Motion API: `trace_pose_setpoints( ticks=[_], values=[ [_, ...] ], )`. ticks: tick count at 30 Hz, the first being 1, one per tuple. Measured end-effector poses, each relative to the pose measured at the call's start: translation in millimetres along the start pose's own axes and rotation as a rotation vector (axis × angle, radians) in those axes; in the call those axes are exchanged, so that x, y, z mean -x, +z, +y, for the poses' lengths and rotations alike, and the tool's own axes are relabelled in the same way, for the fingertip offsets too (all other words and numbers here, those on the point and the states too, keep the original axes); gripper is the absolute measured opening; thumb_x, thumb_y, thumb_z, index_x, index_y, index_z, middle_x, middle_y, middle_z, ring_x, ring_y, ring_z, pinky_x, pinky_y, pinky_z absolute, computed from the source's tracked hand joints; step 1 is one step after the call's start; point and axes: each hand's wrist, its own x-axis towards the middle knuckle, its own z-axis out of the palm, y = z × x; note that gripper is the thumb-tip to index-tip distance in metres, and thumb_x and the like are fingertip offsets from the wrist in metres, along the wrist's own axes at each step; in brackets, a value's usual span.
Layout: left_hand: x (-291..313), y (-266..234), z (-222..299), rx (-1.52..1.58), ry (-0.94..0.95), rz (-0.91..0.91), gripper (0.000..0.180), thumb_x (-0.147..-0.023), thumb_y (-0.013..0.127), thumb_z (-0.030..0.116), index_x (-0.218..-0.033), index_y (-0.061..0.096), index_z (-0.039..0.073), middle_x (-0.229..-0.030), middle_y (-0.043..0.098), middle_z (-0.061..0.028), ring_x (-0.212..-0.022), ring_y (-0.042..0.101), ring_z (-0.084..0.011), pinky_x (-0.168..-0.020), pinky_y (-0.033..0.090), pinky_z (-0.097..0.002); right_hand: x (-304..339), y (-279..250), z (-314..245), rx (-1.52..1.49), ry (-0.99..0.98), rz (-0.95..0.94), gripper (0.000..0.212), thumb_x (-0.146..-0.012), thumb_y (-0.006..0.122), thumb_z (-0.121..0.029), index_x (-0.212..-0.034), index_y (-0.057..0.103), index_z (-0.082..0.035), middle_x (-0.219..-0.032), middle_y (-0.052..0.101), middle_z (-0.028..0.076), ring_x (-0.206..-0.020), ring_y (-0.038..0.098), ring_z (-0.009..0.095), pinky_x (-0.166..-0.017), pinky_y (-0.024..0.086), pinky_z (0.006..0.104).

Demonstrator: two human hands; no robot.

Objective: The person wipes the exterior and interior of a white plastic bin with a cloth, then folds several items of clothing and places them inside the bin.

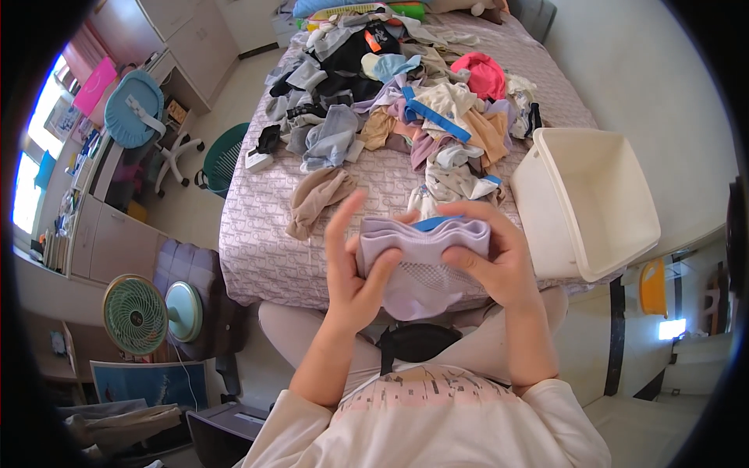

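Note:
Over my lap, just off the bed's near edge, both hands hold up a lavender sock [421,285] by its ribbed top. It has a mesh-patterned part and hangs downward; the top looks layered, and I cannot tell whether it is one sock or a pair. My left hand [351,285] grips the left side with the thumb in front, its index finger pointing up. The right side is pinched by my right hand [503,269], thumb in front and fingers behind. Beyond them a beige-brown sock-like piece [318,201] lies on the patterned bedspread [261,257].
A heap of mixed clothes [406,101] covers the far bed, with a blue strip [437,115] on it. An open white bin [601,203] lies tipped at the right. Left of the bed are a green basket [226,160], a fan [136,313] and a swivel chair [136,109].

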Motion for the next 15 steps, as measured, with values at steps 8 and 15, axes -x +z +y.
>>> trace_pose_setpoints(
  ticks=[8,15],
  values=[
    [3,-23,-11,-0.209,0.138,-0.035,0.053,-0.082,0.078,-0.011,-0.124,0.048,0.000,-0.126,0.064,-0.0231,-0.113,0.068,-0.0255,-0.092,0.056,-0.0321,-1,-1,-1,0.275,-0.341,0.115,0.037,-0.082,0.083,-0.003,-0.116,0.069,-0.004,-0.108,0.075,0.008,-0.092,0.071,0.014,-0.079,0.055,0.0255],
    [-4,-24,-7,-0.047,0.190,-0.010,0.032,-0.080,0.077,-0.009,-0.101,0.055,0.000,-0.116,0.067,-0.0209,-0.103,0.067,-0.0204,-0.090,0.054,-0.0315,4,-6,2,0.290,-0.345,0.097,0.035,-0.077,0.085,-0.001,-0.110,0.072,-0.006,-0.103,0.077,0.006,-0.089,0.073,0.015,-0.077,0.056,0.0263]
  ],
)
